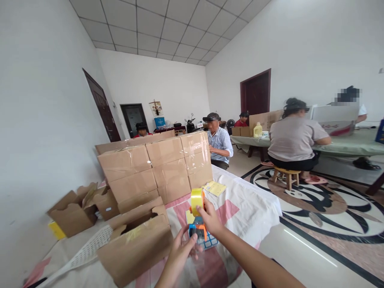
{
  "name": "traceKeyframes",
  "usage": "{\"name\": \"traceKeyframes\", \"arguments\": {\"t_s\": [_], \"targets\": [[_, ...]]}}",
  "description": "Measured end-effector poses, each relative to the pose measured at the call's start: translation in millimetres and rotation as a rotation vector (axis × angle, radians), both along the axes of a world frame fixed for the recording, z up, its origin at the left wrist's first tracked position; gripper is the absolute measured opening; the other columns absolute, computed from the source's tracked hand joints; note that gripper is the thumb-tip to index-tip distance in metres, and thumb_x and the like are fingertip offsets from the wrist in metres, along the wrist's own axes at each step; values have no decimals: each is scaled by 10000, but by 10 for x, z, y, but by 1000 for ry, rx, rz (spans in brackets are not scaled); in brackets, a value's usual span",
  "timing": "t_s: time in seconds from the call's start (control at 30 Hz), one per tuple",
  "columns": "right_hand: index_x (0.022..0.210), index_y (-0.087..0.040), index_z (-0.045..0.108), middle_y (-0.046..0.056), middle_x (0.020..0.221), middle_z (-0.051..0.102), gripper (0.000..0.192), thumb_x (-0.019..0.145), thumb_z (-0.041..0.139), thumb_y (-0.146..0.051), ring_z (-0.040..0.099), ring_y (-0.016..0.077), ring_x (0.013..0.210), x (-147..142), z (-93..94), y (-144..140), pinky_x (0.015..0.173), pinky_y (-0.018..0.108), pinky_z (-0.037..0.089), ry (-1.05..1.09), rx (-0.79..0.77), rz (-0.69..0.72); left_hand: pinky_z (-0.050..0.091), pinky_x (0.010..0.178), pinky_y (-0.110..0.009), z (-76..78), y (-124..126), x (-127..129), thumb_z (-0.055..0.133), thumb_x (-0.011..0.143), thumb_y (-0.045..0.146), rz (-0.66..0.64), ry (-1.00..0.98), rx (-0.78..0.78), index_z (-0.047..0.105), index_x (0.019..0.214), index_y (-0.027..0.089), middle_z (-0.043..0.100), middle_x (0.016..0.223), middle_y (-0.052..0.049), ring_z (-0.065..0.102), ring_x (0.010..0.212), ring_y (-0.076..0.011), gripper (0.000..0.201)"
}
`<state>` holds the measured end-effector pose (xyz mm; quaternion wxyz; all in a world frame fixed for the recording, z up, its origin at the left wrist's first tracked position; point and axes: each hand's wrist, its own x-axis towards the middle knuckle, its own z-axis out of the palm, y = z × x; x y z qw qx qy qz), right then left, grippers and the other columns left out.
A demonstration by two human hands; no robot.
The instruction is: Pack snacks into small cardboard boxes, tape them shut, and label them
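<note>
Fingers of the right hand (211, 219) hide the tape dispenser (197, 216) handle.

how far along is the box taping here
Done: a stack of taped boxes stands at the table's back. In hand: both hands, right hand and left hand, hold the tape dispenser. Left: the open box in front and more open boxes beside it.

**A packing room set up in a large house hall**

You are in a makeshift packing workshop. Taped cardboard boxes (156, 168) are stacked on a cloth-covered table (255, 208), with open cartons (75, 212) beside them. Other people (295, 136) sit working at a long table (345, 146). The patterned floor (330, 208) and wooden doors (256, 94) suggest a home.
</note>
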<state>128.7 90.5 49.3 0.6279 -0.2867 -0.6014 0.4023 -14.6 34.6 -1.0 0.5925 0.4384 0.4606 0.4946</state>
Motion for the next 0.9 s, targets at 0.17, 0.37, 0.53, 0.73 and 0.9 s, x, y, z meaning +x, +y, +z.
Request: {"name": "traceKeyframes", "arguments": {"t_s": [0.17,0.37,0.53,0.73,0.9], "targets": [[855,-210,556,-6,727,562,198,896,579,-402,505,157,687,4,11,-5,672,280,449,-9,20,-12,390,497,-195,115,-122,62,868,536,693,-62,-36,-36,632,1018,151,625,571,0,582,517,-116,762],[864,-205,549,-3,770,586,160,882,569,-362,513,151,687,-1,45,-15,658,273,434,-19,37,-13,340,493,-171,187,-207,35,911,512,626,-77,-46,-106,652,795,135,599,572,9,514,516,-76,623],[862,-206,546,-5,762,587,158,880,574,-360,515,149,687,12,51,-11,659,271,437,-28,55,-10,373,536,-190,133,-204,33,891,553,638,-111,-73,-131,718,841,122,542,529,39,416,474,-52,616],[865,-198,550,5,777,599,159,901,554,-353,529,150,697,73,63,1,657,270,445,-61,87,-42,347,538,-233,5,-154,100,823,534,759,-219,30,-77,748,824,87,464,409,42,383,415,-73,736],[862,-191,552,6,765,599,160,891,561,-348,523,147,690,129,54,39,642,267,452,-121,142,-87,395,599,-265,43,-173,70,778,609,765,-265,76,-14,743,813,108,513,427,24,414,432,-92,689]]}}
